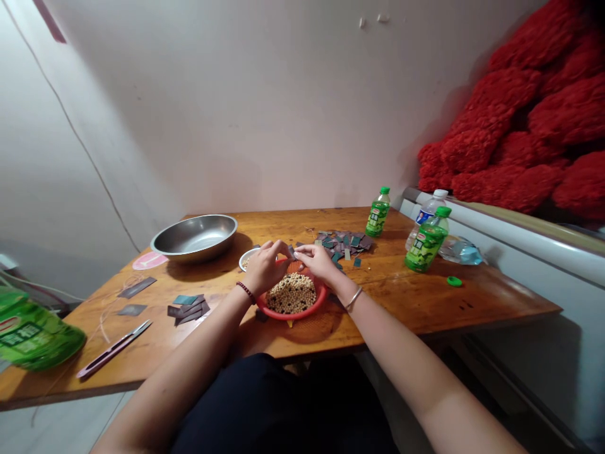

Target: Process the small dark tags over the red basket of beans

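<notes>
A red basket (322, 301) on the wooden table holds pale beads (293, 293) mixed with some dark ones. Over its far left rim is my left hand (268, 268), fingers bent and closed on something I cannot make out. My right hand (316, 260) hovers over the far right rim, thumb and fingertips pinched on something too small to name. The fingertips of both hands are close together. Just behind my left hand, a small white bowl (243, 260) with a few pale beads is partly hidden.
A steel basin (196, 238) stands at the back left. Dark and green patches (347, 243) lie behind my right hand, more (190, 309) at left near a cutter (113, 350). Green bottles (378, 214) stand at right, beside a green cap (454, 282).
</notes>
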Demonstrator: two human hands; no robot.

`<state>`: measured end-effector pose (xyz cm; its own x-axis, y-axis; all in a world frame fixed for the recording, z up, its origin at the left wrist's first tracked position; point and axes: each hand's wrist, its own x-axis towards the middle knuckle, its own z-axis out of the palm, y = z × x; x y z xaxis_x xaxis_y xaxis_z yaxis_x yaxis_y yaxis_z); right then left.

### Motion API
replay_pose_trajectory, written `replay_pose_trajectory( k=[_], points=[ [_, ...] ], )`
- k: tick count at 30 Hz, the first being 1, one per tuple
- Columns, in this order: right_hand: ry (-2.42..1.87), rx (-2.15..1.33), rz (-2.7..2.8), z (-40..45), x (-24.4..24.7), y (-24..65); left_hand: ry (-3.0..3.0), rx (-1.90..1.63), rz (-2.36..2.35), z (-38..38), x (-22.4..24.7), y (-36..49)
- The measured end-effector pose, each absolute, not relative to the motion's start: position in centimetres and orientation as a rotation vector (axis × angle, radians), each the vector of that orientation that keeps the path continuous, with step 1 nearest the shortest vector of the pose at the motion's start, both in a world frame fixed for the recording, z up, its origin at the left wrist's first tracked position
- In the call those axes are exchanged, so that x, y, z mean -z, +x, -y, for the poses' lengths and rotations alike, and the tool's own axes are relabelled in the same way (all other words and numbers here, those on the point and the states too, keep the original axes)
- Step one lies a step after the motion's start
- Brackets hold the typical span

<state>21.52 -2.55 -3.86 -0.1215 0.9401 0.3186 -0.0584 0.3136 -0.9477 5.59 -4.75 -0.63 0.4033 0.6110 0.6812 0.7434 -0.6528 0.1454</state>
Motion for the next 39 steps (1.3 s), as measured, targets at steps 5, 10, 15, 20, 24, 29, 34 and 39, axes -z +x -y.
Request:
replay_pose_trajectory(
  k=[5,10,15,20,24,29,34,39],
  points=[
    [-0.886,-1.073,1.418,2.51,3.89,21.59,-2.335,1.075,1.365,4.56,0.88,5.53],
    [-0.878,-1.076,1.413,2.42,4.02,21.58,-2.410,1.047,1.317,4.55,0.89,5.51],
    [-0.869,-1.086,1.392,2.47,4.01,21.45,-2.332,1.032,1.389,4.44,0.95,5.43],
    [-0.859,-1.093,1.404,2.58,3.89,21.46,-2.377,1.047,1.365,4.47,0.89,5.41],
    [-0.864,-1.087,1.404,2.56,3.96,21.45,-2.395,1.078,1.340,4.54,0.88,5.44],
    [-0.862,-1.077,1.415,2.49,4.05,21.47,-2.323,1.073,1.373,4.58,0.88,5.51],
    [-0.898,-1.055,1.402,2.57,3.84,21.62,-2.368,1.058,1.366,4.47,0.91,5.44],
    [-0.890,-1.053,1.393,2.51,3.85,21.54,-2.315,1.146,1.353,4.47,0.90,5.41]
  ],
)
